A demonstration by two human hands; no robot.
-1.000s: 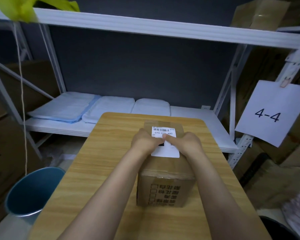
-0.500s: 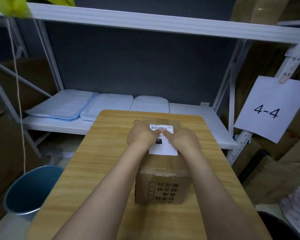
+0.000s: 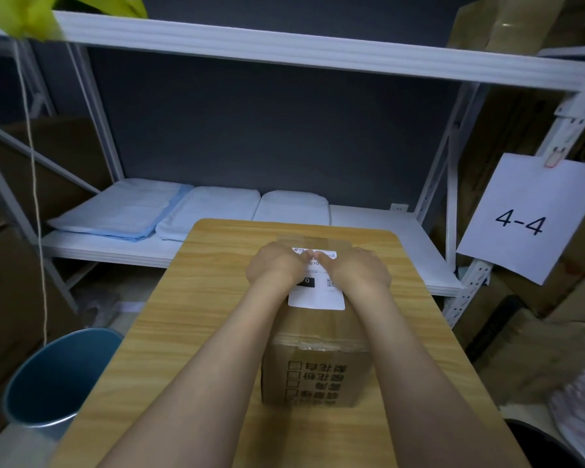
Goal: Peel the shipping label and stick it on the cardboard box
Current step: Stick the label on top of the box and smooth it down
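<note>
A brown cardboard box (image 3: 318, 376) with printed characters on its near face stands on the wooden table (image 3: 190, 315). A white shipping label (image 3: 316, 298) lies flat on the box's taped top. Its near edge and a QR code show, while the middle is hidden under my hands. My left hand (image 3: 277, 266) and my right hand (image 3: 358, 270) rest palm-down on the label's far half. Their fingertips meet near the barcode at its far edge. Neither hand grips anything.
Behind the table is a white metal shelf (image 3: 385, 238) holding folded pale blue pads (image 3: 132, 214). A blue bin (image 3: 58, 373) stands on the floor at the left. A paper sign "4-4" (image 3: 520, 224) hangs at the right, among stacked cardboard boxes.
Both hands have slid away from me along the label, from its middle to its far edge, covering most of the barcode. The box has not moved.
</note>
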